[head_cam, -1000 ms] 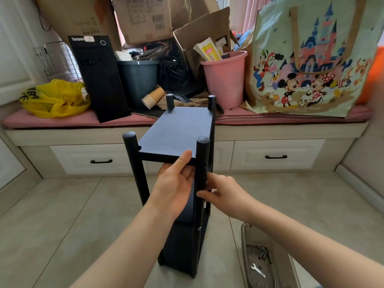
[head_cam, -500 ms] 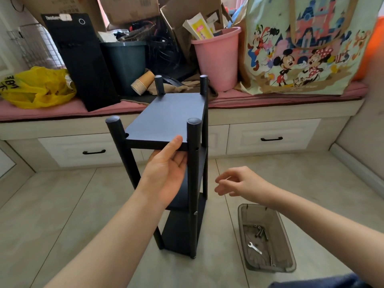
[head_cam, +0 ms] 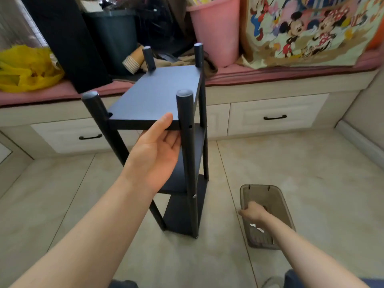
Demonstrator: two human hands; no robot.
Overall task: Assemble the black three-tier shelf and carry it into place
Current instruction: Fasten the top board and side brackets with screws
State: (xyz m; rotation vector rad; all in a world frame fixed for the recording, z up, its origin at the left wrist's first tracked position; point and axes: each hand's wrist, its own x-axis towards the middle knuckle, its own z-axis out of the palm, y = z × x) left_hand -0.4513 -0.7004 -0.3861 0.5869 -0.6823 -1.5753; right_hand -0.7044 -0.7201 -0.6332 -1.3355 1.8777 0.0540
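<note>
The black three-tier shelf (head_cam: 158, 96) stands upright on the tiled floor in front of a window bench, its four round posts rising above the top board. My left hand (head_cam: 155, 154) grips the front edge of the top board, thumb on top and fingers underneath, just left of the near right post. My right hand (head_cam: 252, 212) reaches down into a translucent grey tray (head_cam: 284, 206) on the floor to the shelf's right. Its fingers are curled inside the tray, and whether they hold anything is hidden. A small wrench (head_cam: 256, 227) lies in the tray.
The bench behind has white drawers (head_cam: 274, 117) and a pink cushion crowded with a pink bucket (head_cam: 216, 28), a cartoon tote bag (head_cam: 311, 32), a dark bin (head_cam: 116, 32), paper cups (head_cam: 133, 61), a black panel (head_cam: 68, 38) and a yellow bag (head_cam: 25, 67). Tiled floor spreads left and right.
My right hand let go of the near right post and dropped into the tray on the floor. My left hand stays on the top board's edge. The view has tilted down.
</note>
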